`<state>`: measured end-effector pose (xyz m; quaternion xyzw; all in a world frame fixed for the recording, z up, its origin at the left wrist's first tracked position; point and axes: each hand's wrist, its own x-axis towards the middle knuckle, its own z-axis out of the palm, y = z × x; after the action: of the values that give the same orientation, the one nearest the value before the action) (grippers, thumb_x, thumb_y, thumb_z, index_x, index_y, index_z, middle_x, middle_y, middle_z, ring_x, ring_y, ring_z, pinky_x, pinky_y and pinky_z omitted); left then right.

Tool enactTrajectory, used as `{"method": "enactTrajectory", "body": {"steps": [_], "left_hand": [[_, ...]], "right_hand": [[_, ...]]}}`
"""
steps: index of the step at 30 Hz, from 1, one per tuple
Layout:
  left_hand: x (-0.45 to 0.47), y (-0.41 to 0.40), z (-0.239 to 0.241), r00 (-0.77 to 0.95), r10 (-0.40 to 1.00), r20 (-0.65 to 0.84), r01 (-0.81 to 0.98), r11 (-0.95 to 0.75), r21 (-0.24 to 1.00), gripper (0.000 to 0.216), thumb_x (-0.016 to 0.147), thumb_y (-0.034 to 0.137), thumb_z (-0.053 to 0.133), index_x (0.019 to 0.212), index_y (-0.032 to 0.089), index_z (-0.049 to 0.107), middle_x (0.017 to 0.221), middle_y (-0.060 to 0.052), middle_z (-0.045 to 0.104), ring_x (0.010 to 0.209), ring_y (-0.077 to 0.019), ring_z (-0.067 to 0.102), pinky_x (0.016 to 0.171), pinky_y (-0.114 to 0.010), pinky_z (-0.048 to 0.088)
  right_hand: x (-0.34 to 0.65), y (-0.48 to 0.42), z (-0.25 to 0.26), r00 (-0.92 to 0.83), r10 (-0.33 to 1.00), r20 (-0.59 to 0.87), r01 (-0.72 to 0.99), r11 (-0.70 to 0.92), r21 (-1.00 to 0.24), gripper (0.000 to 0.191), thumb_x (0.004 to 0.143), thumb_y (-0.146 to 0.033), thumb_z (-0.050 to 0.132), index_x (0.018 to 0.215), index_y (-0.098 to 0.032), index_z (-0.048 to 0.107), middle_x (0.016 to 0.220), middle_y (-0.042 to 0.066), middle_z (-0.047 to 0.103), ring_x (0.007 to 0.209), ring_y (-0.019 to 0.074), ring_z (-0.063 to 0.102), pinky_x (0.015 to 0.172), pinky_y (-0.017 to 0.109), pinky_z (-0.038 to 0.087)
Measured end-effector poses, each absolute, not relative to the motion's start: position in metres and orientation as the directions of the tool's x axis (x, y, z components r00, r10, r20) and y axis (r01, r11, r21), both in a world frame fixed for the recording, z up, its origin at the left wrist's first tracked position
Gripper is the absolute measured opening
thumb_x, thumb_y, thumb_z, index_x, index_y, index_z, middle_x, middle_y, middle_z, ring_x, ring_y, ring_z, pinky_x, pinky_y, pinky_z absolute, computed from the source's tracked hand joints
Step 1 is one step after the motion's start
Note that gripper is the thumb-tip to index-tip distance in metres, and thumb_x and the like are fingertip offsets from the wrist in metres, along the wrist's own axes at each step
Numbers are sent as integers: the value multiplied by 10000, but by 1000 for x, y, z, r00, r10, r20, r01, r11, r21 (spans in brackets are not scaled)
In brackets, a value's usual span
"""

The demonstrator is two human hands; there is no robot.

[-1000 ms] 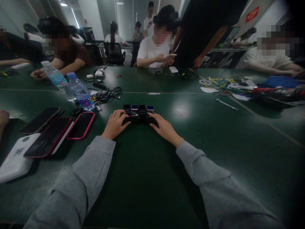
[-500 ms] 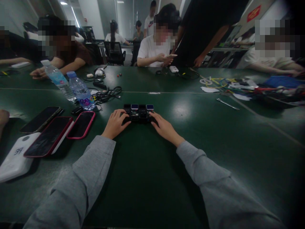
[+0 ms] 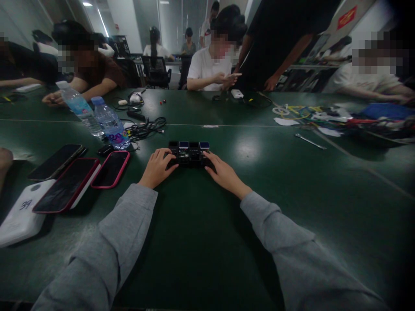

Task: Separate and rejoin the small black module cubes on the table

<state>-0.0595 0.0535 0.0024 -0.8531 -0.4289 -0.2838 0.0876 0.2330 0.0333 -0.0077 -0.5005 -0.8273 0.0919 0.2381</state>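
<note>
A small dark device (image 3: 193, 154), made of several black blocks with two light-edged, screen-like squares along its top, rests on the green table (image 3: 201, 242) in front of me. My left hand (image 3: 158, 166) has its fingers and thumb closed round the device's left end. At the opposite end, my right hand (image 3: 220, 168) grips it with fingers on top and thumb at the near side. Fingertips cover parts of both ends, so the exact kind of device cannot be made out.
Phones, one in a pink case (image 3: 110, 169), and a white power bank (image 3: 24, 211) marked 39 lie left. Two water bottles (image 3: 112, 123) stand near tangled black cables (image 3: 149, 128). Rightward are a wrench (image 3: 310, 141) and a cable pile (image 3: 350, 119). Several people sit across the table.
Both hands and the device stay in the same place. Only the view and some people in the background have shifted slightly.
</note>
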Motion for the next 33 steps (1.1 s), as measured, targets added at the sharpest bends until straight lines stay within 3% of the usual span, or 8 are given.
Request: {"method": "enactTrajectory", "body": {"steps": [33], "left_hand": [[-59, 54, 1, 458, 689, 561, 788, -607, 103, 235, 879, 330, 632, 1065, 199, 572, 1193, -112, 530, 1141, -288, 500, 914, -468, 485]], "right_hand": [[231, 33, -9, -403, 860, 313, 803, 496, -331, 646, 970, -376, 495, 1540, -287, 205, 1529, 112, 330, 1233, 323, 517, 1020, 535, 456]]}}
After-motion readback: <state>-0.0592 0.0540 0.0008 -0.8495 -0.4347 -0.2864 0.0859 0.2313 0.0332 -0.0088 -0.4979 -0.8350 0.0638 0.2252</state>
